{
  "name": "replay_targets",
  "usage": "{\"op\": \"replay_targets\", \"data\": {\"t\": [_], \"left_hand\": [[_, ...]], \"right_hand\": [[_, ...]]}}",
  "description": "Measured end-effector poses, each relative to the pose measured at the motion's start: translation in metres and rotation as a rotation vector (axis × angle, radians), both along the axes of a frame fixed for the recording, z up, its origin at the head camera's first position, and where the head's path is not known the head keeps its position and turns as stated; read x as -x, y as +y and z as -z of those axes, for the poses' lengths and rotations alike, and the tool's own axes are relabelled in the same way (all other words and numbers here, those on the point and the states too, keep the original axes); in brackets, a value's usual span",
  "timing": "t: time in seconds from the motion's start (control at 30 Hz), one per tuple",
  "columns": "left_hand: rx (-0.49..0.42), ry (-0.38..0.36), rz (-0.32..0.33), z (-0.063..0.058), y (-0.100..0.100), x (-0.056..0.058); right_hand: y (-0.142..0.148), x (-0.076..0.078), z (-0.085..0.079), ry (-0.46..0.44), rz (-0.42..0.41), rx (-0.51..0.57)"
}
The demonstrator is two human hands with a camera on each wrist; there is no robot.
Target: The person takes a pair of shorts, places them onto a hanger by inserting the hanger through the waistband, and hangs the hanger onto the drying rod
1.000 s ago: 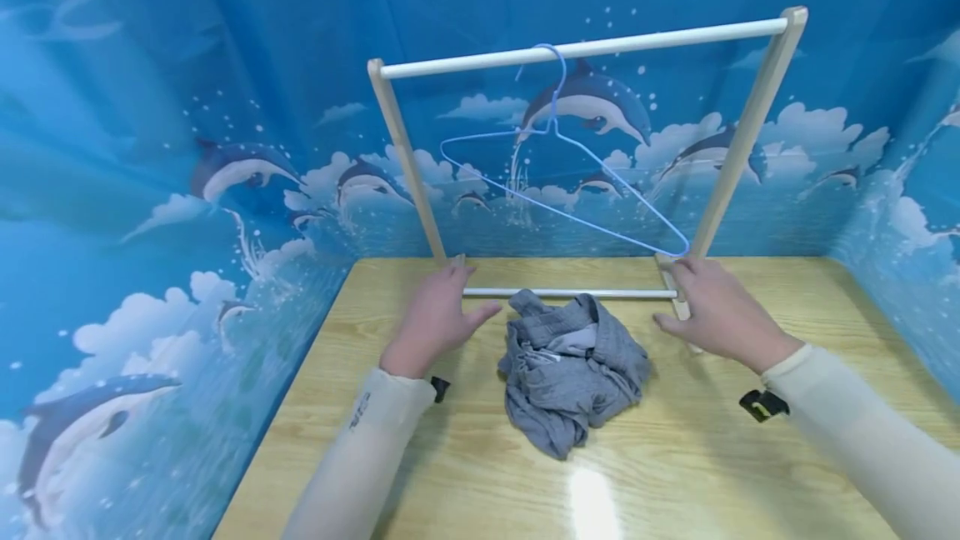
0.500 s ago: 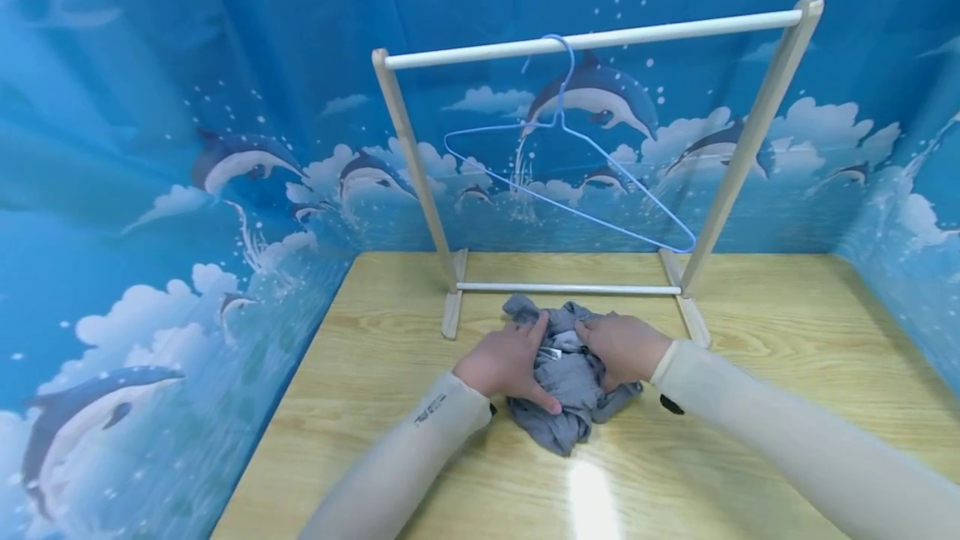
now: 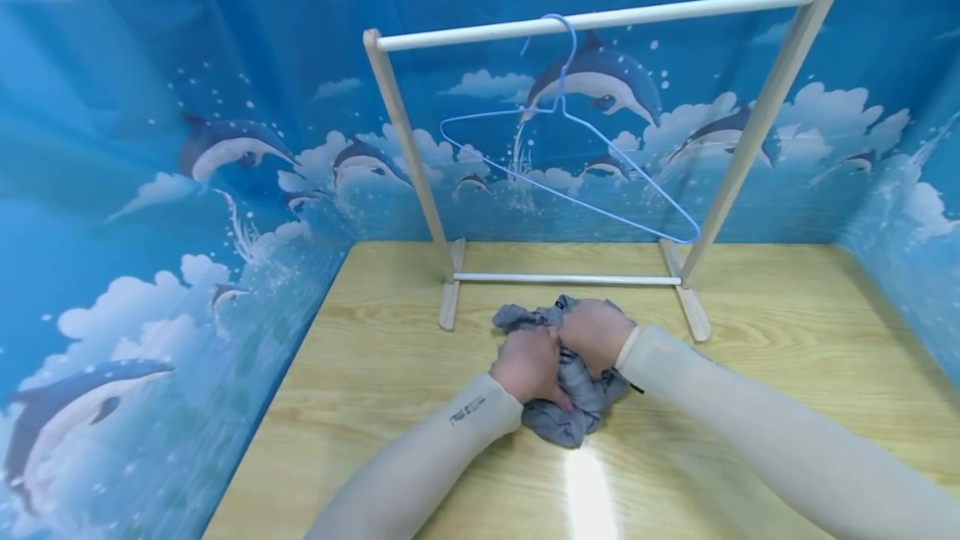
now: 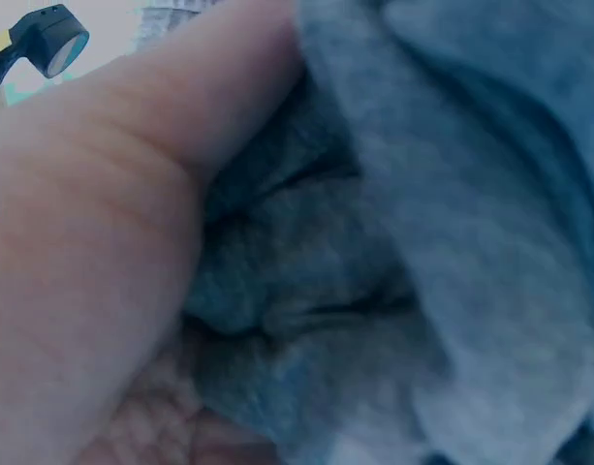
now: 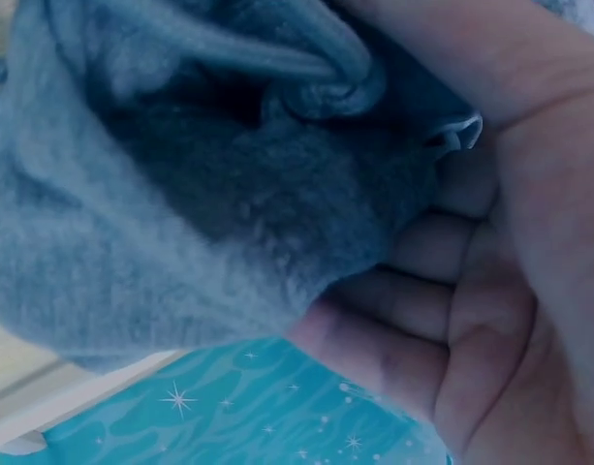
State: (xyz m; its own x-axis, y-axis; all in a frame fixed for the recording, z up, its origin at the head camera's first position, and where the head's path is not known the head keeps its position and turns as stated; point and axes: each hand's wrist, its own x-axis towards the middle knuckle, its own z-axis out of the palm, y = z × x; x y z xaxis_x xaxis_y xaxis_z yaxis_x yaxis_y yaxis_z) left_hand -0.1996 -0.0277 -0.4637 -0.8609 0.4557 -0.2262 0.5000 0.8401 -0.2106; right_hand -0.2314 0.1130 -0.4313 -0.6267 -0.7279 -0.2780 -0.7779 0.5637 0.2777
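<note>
A crumpled grey garment lies bunched on the table, its exact kind hidden by the folds. My left hand grips its left side; in the left wrist view the thumb runs along the cloth. Close against it, my right hand holds the upper right part. In the right wrist view the fingers curl under a fold of the fabric. Behind the hands, a light blue wire hanger hangs by its hook from the rack's top bar and touches neither hand.
A wooden rack with white bars stands at the back of the wood-grain table. Its feet reach forward on both sides of the garment. A blue curtain printed with dolphins surrounds the table on the left, back and right.
Both hands came inward from beside the rack's feet onto the garment, then drew close together and took hold of the cloth. The garment is now bunched narrower. The hanger stays on the bar.
</note>
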Motion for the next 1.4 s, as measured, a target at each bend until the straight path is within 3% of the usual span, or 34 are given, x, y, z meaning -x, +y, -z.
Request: {"op": "replay_targets", "data": {"t": [0.4,0.6,0.83,1.1,1.4], "left_hand": [[0.219,0.031,-0.059,-0.003,0.016,0.006],[0.229,0.071,0.019,-0.005,0.012,0.005],[0.278,0.206,0.133,-0.007,0.004,0.004],[0.209,0.143,0.171,-0.007,0.000,-0.002],[0.256,0.130,0.267,-0.010,-0.011,-0.017]], "right_hand": [[-0.001,-0.005,0.008,-0.012,0.048,0.133],[-0.005,-0.015,0.005,-0.019,0.131,0.201],[-0.011,-0.028,0.005,0.010,0.220,0.195],[-0.015,-0.040,0.008,-0.083,0.340,0.213],[-0.022,-0.068,0.010,-0.002,0.281,0.208]]}}
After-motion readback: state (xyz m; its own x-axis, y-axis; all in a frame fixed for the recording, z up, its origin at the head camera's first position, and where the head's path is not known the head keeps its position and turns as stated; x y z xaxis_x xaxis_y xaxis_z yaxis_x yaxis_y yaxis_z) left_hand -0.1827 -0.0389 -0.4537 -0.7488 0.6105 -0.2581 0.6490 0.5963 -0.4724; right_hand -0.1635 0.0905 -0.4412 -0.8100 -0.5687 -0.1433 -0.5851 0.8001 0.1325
